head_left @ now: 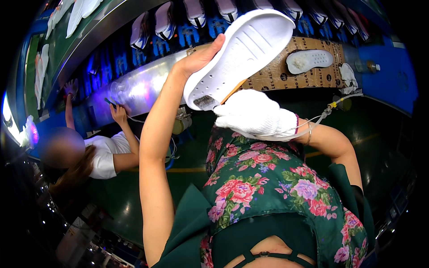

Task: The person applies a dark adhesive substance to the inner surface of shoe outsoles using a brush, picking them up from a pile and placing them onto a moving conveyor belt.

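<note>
My bare left hand (205,56) grips the upper-left edge of a white shoe sole (243,51), which is held up at a slant above the bench. Its inner face shows, with grooves across the wider end and small holes toward the lower end. My right hand (257,115), in a white knit glove, is closed round a brush with a thin orange handle (235,90). The dark bristles (205,102) lie against the lower end of the sole. Most of the brush is hidden by the glove. A thin clear cord runs along my right wrist.
On printed cardboard (277,79) lies another sole (309,60). A crumpled white cloth or glove (347,77) and a bottle (370,66) are to its right. Shoe uppers (165,20) stand in a row behind. At left, a co-worker (107,154) holds a green-tipped tool over the metal bench (147,78).
</note>
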A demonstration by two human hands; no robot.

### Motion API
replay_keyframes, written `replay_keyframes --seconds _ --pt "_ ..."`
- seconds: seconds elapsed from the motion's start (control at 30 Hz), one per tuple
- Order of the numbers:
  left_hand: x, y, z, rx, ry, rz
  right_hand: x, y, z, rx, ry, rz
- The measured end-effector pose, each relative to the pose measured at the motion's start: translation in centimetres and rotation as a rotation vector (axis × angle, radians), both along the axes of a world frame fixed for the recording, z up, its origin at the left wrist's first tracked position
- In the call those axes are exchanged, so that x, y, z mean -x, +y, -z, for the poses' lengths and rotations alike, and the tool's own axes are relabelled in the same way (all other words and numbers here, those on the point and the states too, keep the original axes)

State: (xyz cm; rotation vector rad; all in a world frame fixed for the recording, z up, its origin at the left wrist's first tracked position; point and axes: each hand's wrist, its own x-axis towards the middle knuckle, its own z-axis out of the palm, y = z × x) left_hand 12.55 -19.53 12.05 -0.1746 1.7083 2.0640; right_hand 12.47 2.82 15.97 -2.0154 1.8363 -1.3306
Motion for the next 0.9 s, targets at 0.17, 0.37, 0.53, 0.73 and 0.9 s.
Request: replay_keyframes --seconds 0.17,0.37,0.53,0.73,0.9 --pt "0.3 0.5 -1.4 0.217 -0.096 0.147 1.6 -0.1 -0.3 -0.001 -0.300 -0.007" --pt "1.1 -0.5 -1.6 0.490 0.038 0.208 2.8 -0.2 -1.6 -0.127 -0.218 0.031" --pt "1.3 -1.0 0.7 0.390 -0.091 0.100 2.9 1.1 -2.2 -0.227 -0.560 0.110" --pt "-2.0 2.2 4.6 -0.787 0.062 -0.404 5.6 1.7 -1.5 -0.012 -0.865 0.546" --pt "-3.3 6.0 5.1 -0.791 0.098 -0.509 7.5 0.9 -2.4 -0.086 -0.560 0.548"
